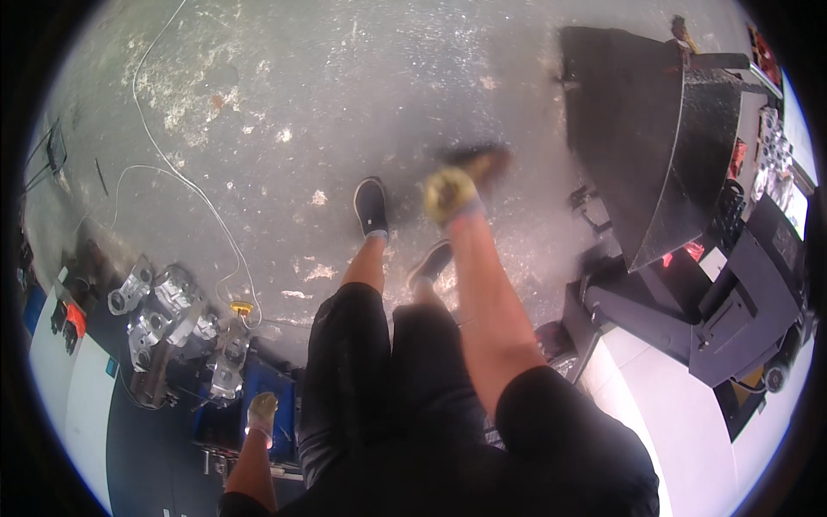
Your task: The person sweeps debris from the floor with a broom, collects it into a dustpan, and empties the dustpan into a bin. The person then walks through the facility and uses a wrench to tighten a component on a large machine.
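Closest in: black shorts point(379, 388) and two bare legs, seen from above. The person is standing, maybe mid-step.

Left hand point(262, 412), yellow glove on, hangs low next to the shorts. It is just over a blue bin point(269, 398). Can't tell if the fingers are curled or spread; nothing seen in it.

Just past the blue bin, twd the left edge, sits a bunch of gray metal parts point(172, 314). They look like engine pieces, shiny and bumpy. A small yellow thing point(242, 307) lies beside them.

Right hand point(450, 195), also in a yellow glove, is up and out in front, past the knees. It looks balled up, but it's blurry, so I can't tell if it is holding anything.

Below it are two dark shoes point(371, 207) on the gray floor point(345, 86). A thin white cord point(185, 177) runs over the floor from the metal parts to the far edge.

Right of the shoes: a big dark metal table point(637, 129) w/ a black machine point(741, 302) next to it.

Step, I think: walking btwn work spots, hands free. Next move prob needs the left hand to drop to the blue bin or the metal parts and take hold.
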Demonstrator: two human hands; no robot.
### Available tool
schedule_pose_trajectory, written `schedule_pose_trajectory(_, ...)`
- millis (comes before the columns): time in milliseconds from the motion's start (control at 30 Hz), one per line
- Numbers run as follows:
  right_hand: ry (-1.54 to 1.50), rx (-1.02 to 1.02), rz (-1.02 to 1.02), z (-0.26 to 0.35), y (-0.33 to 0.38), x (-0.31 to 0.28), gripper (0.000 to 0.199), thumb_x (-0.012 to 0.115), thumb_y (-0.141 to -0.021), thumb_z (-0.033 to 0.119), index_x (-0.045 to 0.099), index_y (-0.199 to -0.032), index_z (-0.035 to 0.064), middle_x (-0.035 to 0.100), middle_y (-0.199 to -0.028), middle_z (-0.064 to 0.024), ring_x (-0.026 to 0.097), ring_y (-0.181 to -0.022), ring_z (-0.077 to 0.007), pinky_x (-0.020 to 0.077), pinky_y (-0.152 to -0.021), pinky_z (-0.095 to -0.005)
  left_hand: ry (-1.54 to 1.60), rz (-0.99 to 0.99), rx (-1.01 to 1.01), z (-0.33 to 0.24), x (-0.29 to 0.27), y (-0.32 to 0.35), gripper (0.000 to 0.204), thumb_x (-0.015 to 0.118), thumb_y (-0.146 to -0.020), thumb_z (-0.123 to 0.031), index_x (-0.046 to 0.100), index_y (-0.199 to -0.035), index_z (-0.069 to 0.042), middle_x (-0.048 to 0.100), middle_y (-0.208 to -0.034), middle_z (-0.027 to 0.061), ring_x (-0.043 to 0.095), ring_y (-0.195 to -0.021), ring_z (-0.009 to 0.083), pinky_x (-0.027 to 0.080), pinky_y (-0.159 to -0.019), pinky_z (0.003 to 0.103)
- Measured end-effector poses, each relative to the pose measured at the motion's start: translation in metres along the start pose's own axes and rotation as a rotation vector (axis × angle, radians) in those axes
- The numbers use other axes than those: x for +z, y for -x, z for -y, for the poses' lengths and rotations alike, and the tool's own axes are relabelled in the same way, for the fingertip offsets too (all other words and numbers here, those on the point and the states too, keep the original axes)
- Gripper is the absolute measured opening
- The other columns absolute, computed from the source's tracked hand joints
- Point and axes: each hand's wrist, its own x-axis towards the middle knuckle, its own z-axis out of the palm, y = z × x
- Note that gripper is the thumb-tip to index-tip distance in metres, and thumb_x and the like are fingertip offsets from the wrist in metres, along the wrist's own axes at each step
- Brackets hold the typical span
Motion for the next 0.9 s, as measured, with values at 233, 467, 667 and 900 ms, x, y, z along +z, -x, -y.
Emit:
schedule_pose_trajectory(233, 0.061, -0.019, 0.391, 0.047, 0.034, 0.185, 0.016, 0.061, -0.089, 0.015, 0.055, -0.099, 0.0034, 0.049, -0.072, 0.0033, 0.046, -0.058, -0.0083, 0.0362, -0.047, -0.0239, 0.177, -0.052, 0.180, -0.034, -0.006, -0.023, 0.026, 0.063, -0.085, -0.022, 0.067, -0.106, -0.008, 0.064, -0.088, 0.0019, 0.057, -0.075, 0.0129, 0.042, -0.060, 0.026)
schedule_pose_trajectory(467, 0.081, -0.210, 0.304, 0.058, 0.153, 0.029, 0.020, 0.057, -0.093, 0.016, 0.061, -0.107, 0.0018, 0.060, -0.083, -0.0018, 0.056, -0.066, -0.0089, 0.0466, -0.053, -0.0206, 0.084, 0.103, 0.219, -0.065, -0.011, -0.020, 0.024, 0.068, -0.086, -0.016, 0.066, -0.108, -0.006, 0.066, -0.091, 0.0012, 0.059, -0.081, 0.0115, 0.049, -0.077, 0.028)
schedule_pose_trajectory(667, 0.061, 0.119, -0.439, 0.072, 0.173, -0.128, 0.008, 0.063, -0.087, 0.015, 0.060, -0.084, 0.0079, 0.055, -0.065, -0.0008, 0.053, -0.050, -0.0123, 0.0456, -0.044, -0.0240, 0.203, 0.032, 0.169, -0.121, -0.008, 0.028, 0.028, 0.067, -0.087, -0.017, 0.064, -0.112, -0.003, 0.067, -0.096, 0.0035, 0.060, -0.085, 0.0125, 0.049, -0.080, 0.028)
schedule_pose_trajectory(900, 0.140, -0.115, -0.226, 0.151, -0.047, 0.012, 0.008, 0.065, -0.085, 0.019, 0.060, -0.082, 0.0137, 0.057, -0.072, -0.0006, 0.055, -0.062, -0.0157, 0.0467, -0.058, -0.0325, 0.160, 0.024, 0.057, -0.209, -0.019, 0.065, 0.029, 0.068, -0.089, -0.021, 0.063, -0.115, -0.007, 0.066, -0.096, 0.0049, 0.060, -0.087, 0.0145, 0.049, -0.076, 0.028)
